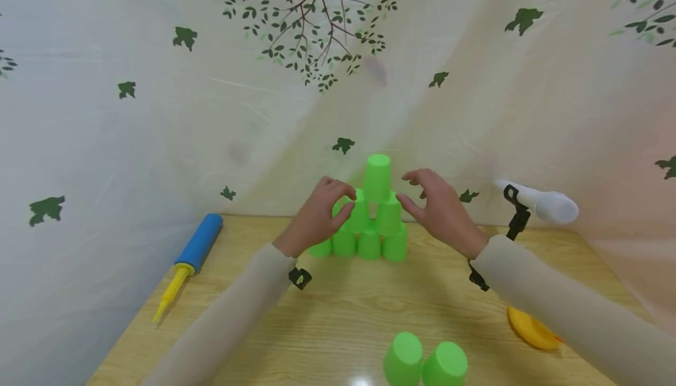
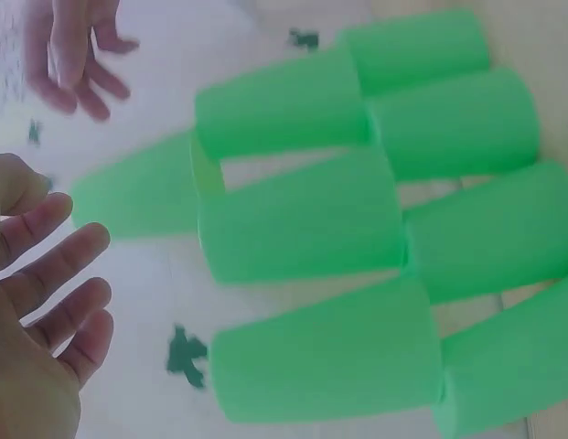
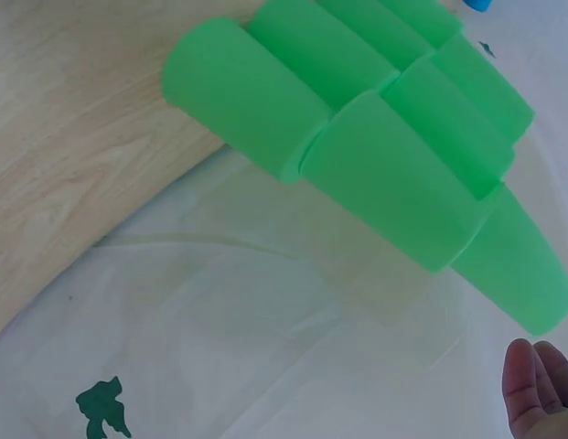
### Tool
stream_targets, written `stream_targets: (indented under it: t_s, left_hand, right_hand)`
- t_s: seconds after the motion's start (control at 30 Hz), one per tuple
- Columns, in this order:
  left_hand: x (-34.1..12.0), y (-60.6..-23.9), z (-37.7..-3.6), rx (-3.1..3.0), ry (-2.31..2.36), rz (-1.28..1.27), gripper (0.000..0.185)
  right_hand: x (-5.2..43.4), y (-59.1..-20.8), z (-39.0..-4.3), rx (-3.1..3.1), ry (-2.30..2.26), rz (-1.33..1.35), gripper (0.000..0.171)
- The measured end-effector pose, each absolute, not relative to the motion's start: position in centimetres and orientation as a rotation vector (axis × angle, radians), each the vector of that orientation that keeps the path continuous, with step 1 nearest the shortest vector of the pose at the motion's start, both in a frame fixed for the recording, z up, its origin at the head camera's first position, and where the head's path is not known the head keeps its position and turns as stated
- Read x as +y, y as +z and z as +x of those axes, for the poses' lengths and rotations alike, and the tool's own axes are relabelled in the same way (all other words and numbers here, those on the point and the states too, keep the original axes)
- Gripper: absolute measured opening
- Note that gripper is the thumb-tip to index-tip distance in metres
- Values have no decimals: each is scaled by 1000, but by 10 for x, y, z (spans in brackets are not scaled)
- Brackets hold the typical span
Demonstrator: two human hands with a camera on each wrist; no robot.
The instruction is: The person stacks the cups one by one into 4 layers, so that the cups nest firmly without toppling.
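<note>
A pyramid of several upturned green cups [image 1: 369,239] stands at the back of the wooden table [image 1: 327,321], with a single top cup [image 1: 378,178]. My left hand [image 1: 323,214] hovers at the pyramid's left side. In the left wrist view the left hand [image 2: 46,311] has its fingers spread, apart from the cups [image 2: 302,224], and holds nothing. My right hand [image 1: 435,204] hovers at the right side with relaxed fingers, also holding nothing. Only the right hand's fingertips [image 3: 540,393] show in the right wrist view, beside the cups [image 3: 384,174].
Two loose green cups [image 1: 425,362] stand at the table's near edge. A blue and yellow hand pump [image 1: 191,254] lies at the left. A white microphone [image 1: 546,205] on a black stand and a yellow object [image 1: 530,328] are at the right. A leaf-print sheet [image 1: 158,110] hangs behind.
</note>
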State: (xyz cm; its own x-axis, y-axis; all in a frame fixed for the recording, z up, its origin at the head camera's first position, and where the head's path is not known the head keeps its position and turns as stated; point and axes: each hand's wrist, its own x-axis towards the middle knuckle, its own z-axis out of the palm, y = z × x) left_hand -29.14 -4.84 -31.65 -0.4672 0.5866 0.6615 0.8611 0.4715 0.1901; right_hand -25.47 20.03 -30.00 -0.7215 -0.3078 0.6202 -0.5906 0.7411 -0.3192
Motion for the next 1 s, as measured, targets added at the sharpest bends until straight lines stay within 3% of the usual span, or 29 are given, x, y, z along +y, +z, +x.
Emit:
stream_targets:
  t_s: [0.63,1.0]
  left_hand:
    - [-35,-369,-184,-2233,-550,-1650,23]
    - [-18,-387,-156,-2205,-490,-1819,27]
  right_hand:
    - [219,-359,-162,-2514,723,897,32]
    - [240,-378,-104,-2756,800,908,24]
